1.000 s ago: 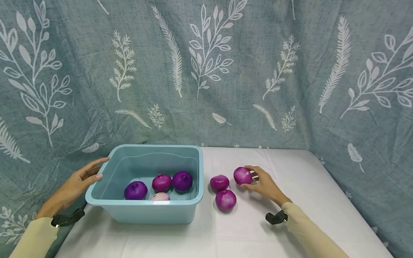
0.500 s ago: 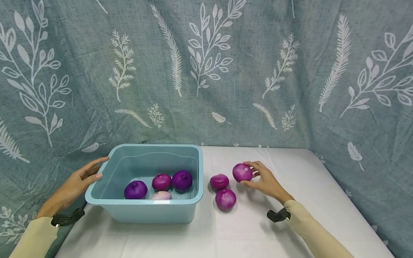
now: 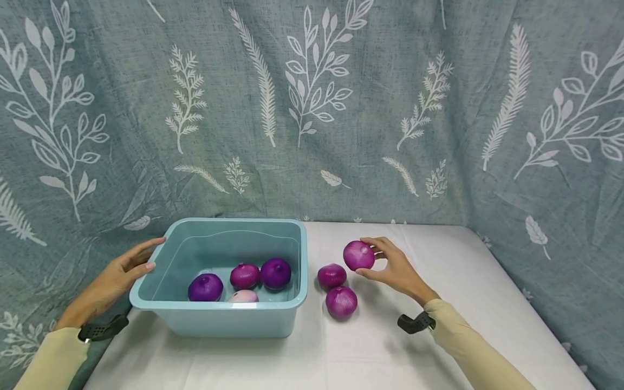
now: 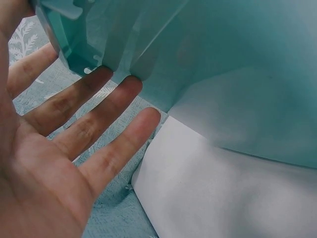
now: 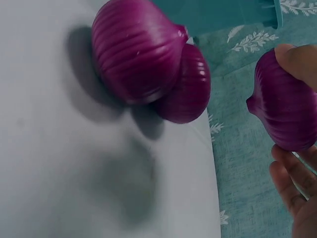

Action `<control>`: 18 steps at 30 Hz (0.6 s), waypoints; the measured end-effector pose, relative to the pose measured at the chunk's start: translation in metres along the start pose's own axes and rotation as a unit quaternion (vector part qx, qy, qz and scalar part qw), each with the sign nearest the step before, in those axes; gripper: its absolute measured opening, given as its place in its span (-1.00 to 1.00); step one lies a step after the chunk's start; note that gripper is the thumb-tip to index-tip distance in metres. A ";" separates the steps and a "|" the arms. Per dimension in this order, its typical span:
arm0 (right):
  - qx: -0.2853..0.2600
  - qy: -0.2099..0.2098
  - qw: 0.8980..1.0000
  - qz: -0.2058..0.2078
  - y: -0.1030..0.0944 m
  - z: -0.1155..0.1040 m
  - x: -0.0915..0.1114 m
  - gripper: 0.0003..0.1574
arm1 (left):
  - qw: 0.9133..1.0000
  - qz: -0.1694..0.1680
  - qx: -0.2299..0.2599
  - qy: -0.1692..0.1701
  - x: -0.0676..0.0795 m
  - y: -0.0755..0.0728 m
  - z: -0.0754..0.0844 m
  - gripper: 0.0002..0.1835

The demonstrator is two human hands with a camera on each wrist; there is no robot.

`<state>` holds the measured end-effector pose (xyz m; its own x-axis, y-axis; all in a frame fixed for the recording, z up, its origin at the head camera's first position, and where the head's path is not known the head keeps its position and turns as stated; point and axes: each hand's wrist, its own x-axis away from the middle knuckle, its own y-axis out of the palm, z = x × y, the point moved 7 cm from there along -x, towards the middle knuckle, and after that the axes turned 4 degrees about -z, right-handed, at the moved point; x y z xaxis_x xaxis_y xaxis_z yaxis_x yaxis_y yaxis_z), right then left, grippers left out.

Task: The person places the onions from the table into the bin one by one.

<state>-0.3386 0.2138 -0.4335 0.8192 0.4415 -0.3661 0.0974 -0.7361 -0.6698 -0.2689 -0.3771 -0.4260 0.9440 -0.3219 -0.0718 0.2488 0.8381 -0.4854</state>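
In the head view, my right hand (image 3: pixel 397 273) pinches a red onion (image 3: pixel 358 255) between thumb and fingers, lifted off the white table. The right wrist view shows the held onion (image 5: pixel 285 101) from the side, its pointed tip facing away from the palm. Two more red onions, a nearer one (image 3: pixel 341 302) and a farther one (image 3: pixel 332 276), lie together on the table just left of it. My left hand (image 3: pixel 114 279) rests at the left rim of a blue plastic tub (image 3: pixel 229 322). Its fingers (image 4: pixel 116 153) lie fairly straight against the tub's outer side.
Inside the tub lie a dark purple onion (image 3: pixel 205 287), another dark one (image 3: pixel 275 273), a redder one (image 3: pixel 245 276) and a pale pink one (image 3: pixel 243 296), partly hidden by the front rim. Patterned blue-green cloth (image 3: pixel 370 135) hangs behind the white table (image 3: pixel 370 357).
My right hand has raised the red onion from the table and carried it a little leftward, toward the other two. My left hand and the tub have stayed put.
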 end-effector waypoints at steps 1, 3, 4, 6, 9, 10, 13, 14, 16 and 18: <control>-0.002 -0.003 1.000 0.001 0.000 -0.003 -0.001 -0.03 | 1.000 0.002 -0.002 -0.002 0.000 0.000 0.000 -0.33; -0.006 -0.011 1.000 0.004 0.000 -0.008 -0.004 -0.03 | 1.000 0.004 -0.005 -0.003 0.000 0.000 0.000 -0.33; -0.005 -0.014 1.000 0.005 0.000 -0.011 -0.005 -0.03 | 1.000 0.004 -0.007 -0.004 0.000 0.000 0.000 -0.33; -0.005 -0.021 1.000 0.008 0.001 -0.017 -0.007 -0.02 | 1.000 0.007 -0.010 -0.007 0.000 0.000 0.000 -0.34; -0.010 -0.033 0.999 0.010 0.000 -0.032 -0.009 -0.03 | 1.000 0.005 -0.006 -0.005 -0.001 0.000 0.001 -0.34; -0.013 -0.038 0.999 0.010 0.000 -0.039 -0.010 -0.03 | 1.000 0.007 -0.007 -0.008 -0.001 0.000 0.001 -0.34; -0.026 -0.047 0.999 0.005 -0.002 -0.062 -0.011 -0.06 | 1.000 0.007 -0.008 -0.009 0.000 0.000 0.002 -0.34; -0.030 -0.048 0.998 0.002 -0.002 -0.068 -0.011 -0.07 | 1.000 0.008 -0.010 -0.009 0.000 0.000 0.001 -0.34; -0.038 -0.049 0.998 -0.005 -0.002 -0.079 -0.012 -0.08 | 1.000 0.009 -0.016 -0.010 0.000 0.000 0.001 -0.34; -0.046 -0.052 0.998 -0.011 -0.002 -0.085 -0.014 -0.09 | 1.000 0.008 -0.016 -0.006 0.001 0.001 0.001 -0.34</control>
<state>-0.3022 0.1653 -0.3725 0.7538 0.5049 -0.4206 0.1694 -0.7677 -0.6179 -0.2679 -0.3761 -0.4251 0.9505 -0.3028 -0.0690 0.2268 0.8285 -0.5119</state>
